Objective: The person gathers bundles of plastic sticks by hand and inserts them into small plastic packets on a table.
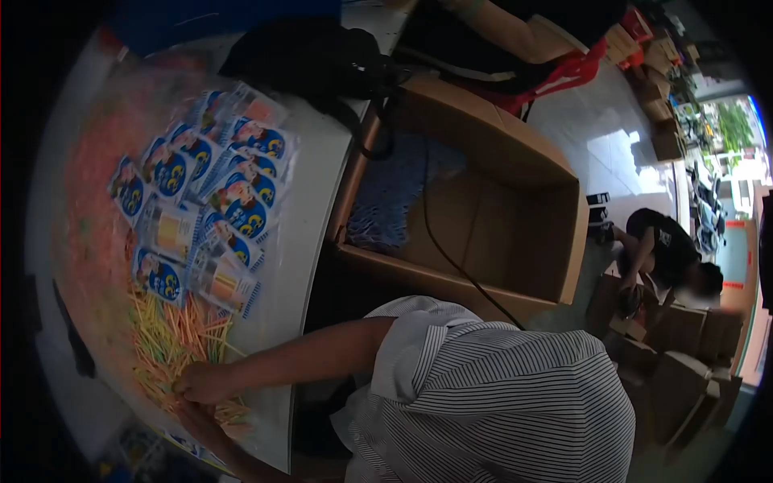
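My right hand (206, 384) reaches out from a rolled striped sleeve, its fingers closed low over the thin coloured sticks (181, 334). What lies between its fingers is too small to make out. Just below it, my left hand (188, 404) is mostly hidden, and its fingers cannot be read. The hands meet or overlap at the edge of the stick pile. Beside the pile, several clear packets with blue printed labels (245, 201) lie on plastic film. Some packets show sticks inside.
Next to the white table (310, 205) stands an open cardboard box (515, 233) with bluish stringy material (390, 193) inside. A black bag (302, 60) rests on the table. Another person's arm (511, 32) shows near a red chair (564, 76). A crouching person (664, 249) is among cartons.
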Demonstrator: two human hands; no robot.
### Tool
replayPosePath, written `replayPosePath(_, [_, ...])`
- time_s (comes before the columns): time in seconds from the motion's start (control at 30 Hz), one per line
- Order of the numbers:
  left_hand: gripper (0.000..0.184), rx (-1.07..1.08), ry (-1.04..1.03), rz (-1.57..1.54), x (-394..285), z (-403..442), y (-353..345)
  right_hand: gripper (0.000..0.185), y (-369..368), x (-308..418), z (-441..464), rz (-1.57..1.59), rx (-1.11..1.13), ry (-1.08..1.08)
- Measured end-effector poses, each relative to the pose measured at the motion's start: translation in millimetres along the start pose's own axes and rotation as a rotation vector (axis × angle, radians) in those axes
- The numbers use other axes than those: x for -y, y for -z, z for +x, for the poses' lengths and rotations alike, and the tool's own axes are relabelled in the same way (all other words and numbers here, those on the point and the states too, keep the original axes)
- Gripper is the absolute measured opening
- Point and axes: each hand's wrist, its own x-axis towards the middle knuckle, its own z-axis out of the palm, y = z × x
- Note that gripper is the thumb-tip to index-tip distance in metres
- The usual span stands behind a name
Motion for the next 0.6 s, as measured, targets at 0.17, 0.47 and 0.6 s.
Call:
replayPosePath(0.17, [0.066, 0.010, -0.203, 0.177, -23.2, -1.8, -16.7, 0.013, 12.4, 5.8, -0.8, -0.960, -0.333, 0.624])
replayPosePath(0.47, [0.059, 0.025, -0.387, 0.421, -13.2, 15.4, -8.4, 0.016, 30.1, 15.9, -4.6, -0.680, 0.023, 0.391])
replayPosePath(0.6, [0.055, 0.008, -0.286, 0.072, -2.2, 19.5, 1.4, 0.025, 41.8, 30.4, -5.7, -1.281, 0.032, 0.643])
